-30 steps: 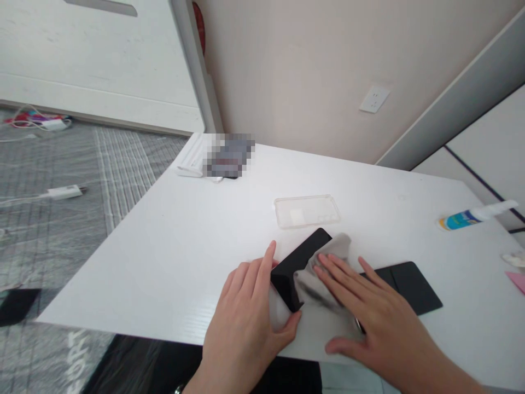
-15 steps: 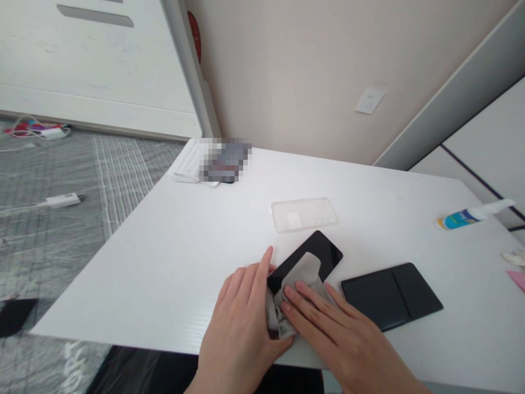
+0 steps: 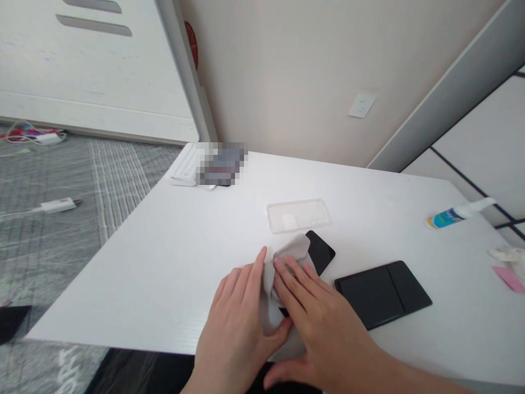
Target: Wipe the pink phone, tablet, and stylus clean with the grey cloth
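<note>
A black smartphone [image 3: 322,253] lies slanted on the white table, mostly covered by a crumpled grey cloth [image 3: 292,249]. My left hand [image 3: 235,317] grips the phone along its left side, with the thumb at the near end. Flat on top, the fingers of my right hand [image 3: 324,314] press the cloth onto the phone's face. Beyond the phone is a clear phone case [image 3: 303,215]. To the right of my right hand rests a flat black device or cover [image 3: 373,295] with a line across it. My hands and the cloth hide the phone's near part.
A small white-nozzled bottle [image 3: 447,219] with a blue label lies on the table's right side, near a pink slip [image 3: 508,278]. At the far left corner are a white folded item [image 3: 184,167] and a blurred-out object [image 3: 221,164]. A white-plugged cable [image 3: 57,205] lies on the floor.
My right hand has slid the cloth up and left over the phone, covering more of its screen. The right thumb now shows at the near edge. The whole view has shifted slightly.
</note>
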### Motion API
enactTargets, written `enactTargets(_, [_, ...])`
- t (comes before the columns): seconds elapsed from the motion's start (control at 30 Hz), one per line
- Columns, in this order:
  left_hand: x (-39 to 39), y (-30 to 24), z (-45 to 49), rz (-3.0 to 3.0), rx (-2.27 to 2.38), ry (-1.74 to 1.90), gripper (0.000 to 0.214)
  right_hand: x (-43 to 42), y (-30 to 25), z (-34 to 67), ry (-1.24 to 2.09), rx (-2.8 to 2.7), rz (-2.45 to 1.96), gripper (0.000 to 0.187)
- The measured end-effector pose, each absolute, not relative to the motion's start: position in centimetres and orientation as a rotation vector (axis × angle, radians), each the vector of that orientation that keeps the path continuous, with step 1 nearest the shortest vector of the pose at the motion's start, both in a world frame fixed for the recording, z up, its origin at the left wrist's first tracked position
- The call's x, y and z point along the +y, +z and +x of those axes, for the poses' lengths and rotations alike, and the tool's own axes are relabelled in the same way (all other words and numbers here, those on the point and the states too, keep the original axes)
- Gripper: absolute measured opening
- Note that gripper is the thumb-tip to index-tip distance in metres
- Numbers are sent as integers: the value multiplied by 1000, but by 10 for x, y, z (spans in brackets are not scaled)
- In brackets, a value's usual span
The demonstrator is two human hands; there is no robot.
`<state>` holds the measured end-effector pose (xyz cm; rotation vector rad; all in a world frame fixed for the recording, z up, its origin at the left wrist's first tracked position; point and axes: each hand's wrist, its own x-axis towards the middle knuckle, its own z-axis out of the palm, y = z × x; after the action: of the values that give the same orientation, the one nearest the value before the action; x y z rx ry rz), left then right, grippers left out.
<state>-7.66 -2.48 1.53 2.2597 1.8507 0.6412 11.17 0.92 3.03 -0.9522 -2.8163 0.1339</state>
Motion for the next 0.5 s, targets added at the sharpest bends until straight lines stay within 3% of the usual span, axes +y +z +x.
enactTargets(0.2, [-25, 17, -77, 2194, 1810, 664, 107, -7, 39, 157, 17, -2907, -796, 95])
enactTargets(0.37, [-23, 18, -76, 2201, 1815, 658, 102, 20, 39, 175, -160, -2840, -1170, 82])
enactTargets(0.5, [-22, 17, -76, 2219, 1796, 668, 100, 31, 32, 143, -111, -2745, -1243, 94])
